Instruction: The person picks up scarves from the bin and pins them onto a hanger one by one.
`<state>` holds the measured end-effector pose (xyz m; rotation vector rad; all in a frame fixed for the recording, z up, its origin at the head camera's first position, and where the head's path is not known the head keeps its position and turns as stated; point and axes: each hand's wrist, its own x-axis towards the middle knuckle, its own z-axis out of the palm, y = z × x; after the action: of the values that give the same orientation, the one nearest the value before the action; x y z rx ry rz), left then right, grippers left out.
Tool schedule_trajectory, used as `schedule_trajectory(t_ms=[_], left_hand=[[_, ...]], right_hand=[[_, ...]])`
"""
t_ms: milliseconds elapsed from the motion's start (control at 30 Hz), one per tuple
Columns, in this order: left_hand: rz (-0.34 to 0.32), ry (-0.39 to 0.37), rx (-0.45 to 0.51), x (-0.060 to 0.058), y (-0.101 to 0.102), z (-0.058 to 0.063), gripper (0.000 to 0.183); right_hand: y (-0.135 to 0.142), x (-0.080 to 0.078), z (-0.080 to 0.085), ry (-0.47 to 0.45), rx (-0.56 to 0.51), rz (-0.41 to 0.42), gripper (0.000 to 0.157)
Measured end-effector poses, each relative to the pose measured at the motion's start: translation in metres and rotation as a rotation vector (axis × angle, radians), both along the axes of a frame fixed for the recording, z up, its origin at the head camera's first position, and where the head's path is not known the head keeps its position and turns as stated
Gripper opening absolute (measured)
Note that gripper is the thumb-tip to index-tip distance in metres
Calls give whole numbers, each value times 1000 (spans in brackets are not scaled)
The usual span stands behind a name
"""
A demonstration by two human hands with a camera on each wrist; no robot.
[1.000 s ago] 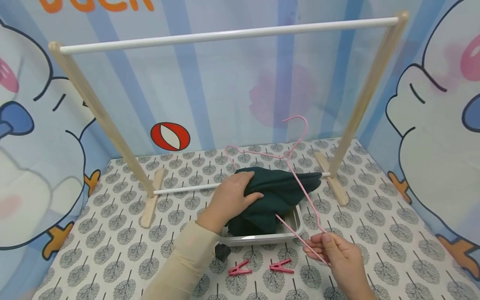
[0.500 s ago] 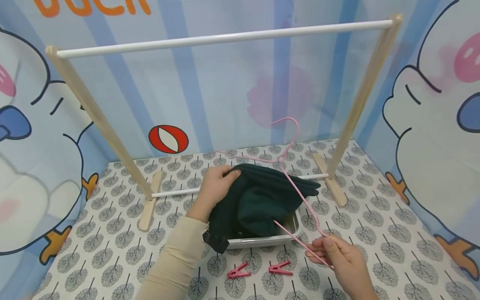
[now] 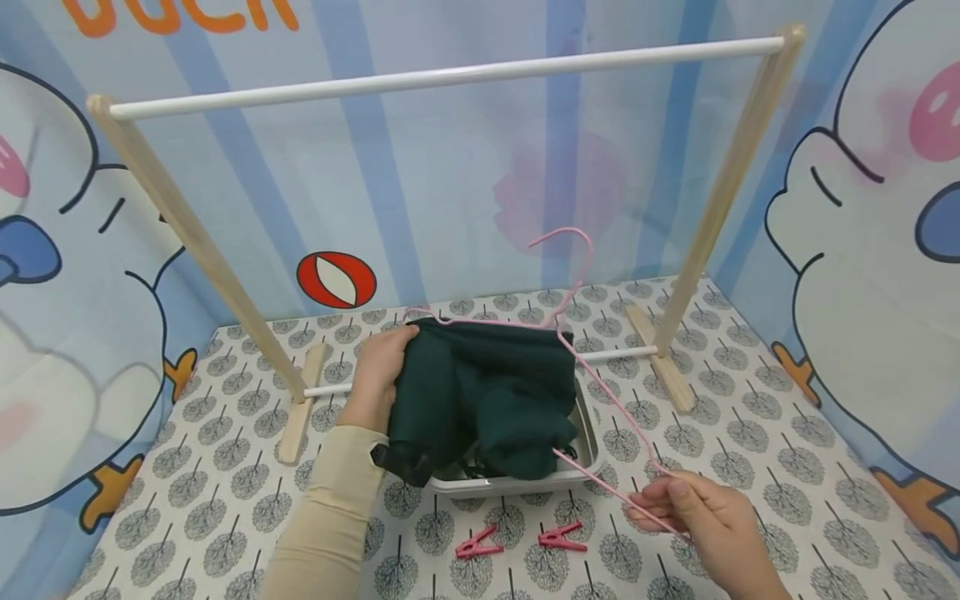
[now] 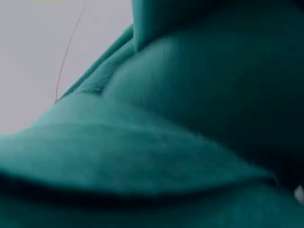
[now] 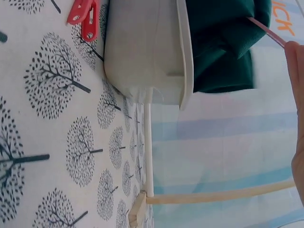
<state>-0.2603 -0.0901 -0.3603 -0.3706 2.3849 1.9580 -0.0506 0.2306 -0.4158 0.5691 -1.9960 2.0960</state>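
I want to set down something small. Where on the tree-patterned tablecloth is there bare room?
Bare tablecloth lies between the rack's left foot and the left wall, and between the right foot and the right wall. Around the tray it is crowded: green fabric, pink hanger, left hand, right hand, and pink clips in front.

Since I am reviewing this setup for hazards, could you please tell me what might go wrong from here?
The lower bar of the pink hanger disappears at the dark green cloth, so pulling the hanger might snag the fabric. The left hand holds the cloth near one upper corner, so the rest might drop into the white tray.
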Motion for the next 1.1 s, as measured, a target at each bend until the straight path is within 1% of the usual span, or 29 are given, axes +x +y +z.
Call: schedule_trajectory(t_ms=[100, 167, 233, 300, 400, 500, 533, 633, 667, 733, 767, 800, 867, 900, 933, 967, 1000, 1033, 1067, 1100], left_hand=[[41, -13, 0, -4, -8, -4, 44], [55, -4, 6, -5, -13, -7, 45], [68, 30, 7, -5, -16, -10, 43], [86, 81, -7, -4, -19, -12, 40], [83, 165, -40, -3, -21, -16, 39], [45, 223, -104, -2, -22, -20, 41], [30, 242, -141, -1, -23, -21, 43], [17, 307, -314, 2, -22, -24, 36], [22, 346, -376, 4, -20, -24, 33], [31, 483, -492, 10, -15, -24, 32], [27, 574, -542, 13, -12, -24, 32], [15, 682, -579, 17, -8, -23, 33], [-34, 902, -645, 27, 1, -22, 32], [-70, 1006, -673, 32, 6, -22, 31], [-108, 1090, -688, 38, 11, -22, 31], [-143, 1158, -692, 45, 17, -21, 34], [-165, 1204, -695, 51, 23, -21, 38], [-184, 1227, -694, 59, 29, -21, 44], [-193, 1235, -696, 66, 35, -21, 49], [-203, 1225, -687, 73, 41, -21, 53]], right_hand=[[5, 3, 1, -25, -5, -6, 39], [8, 5, 2, -33, -9, -4, 41], [10, 5, 3, -30, -3, -2, 40], [11, 5, 5, -29, -3, -2, 39], [13, 6, 6, -24, -2, -6, 38], [14, 5, 6, -14, 2, -14, 37], [14, 5, 7, -10, 10, -18, 37], [14, 4, 7, -3, 21, -31, 36], [14, 4, 7, 0, 26, -34, 36], [13, 3, 7, 9, 29, -37, 36], [13, 3, 7, 15, 26, -37, 36], [12, 3, 7, 27, 26, -33, 36], [11, 2, 7, 50, 35, -33, 35], [11, 2, 8, 60, 43, -36, 34], [10, 2, 8, 59, 61, -52, 33], [10, 2, 9, 57, 79, -68, 32], [9, 1, 10, 53, 97, -84, 31], [7, 0, 12, 42, 123, -113, 29], [6, -1, 14, 31, 141, -131, 28], [4, -2, 15, 21, 150, -143, 27]])
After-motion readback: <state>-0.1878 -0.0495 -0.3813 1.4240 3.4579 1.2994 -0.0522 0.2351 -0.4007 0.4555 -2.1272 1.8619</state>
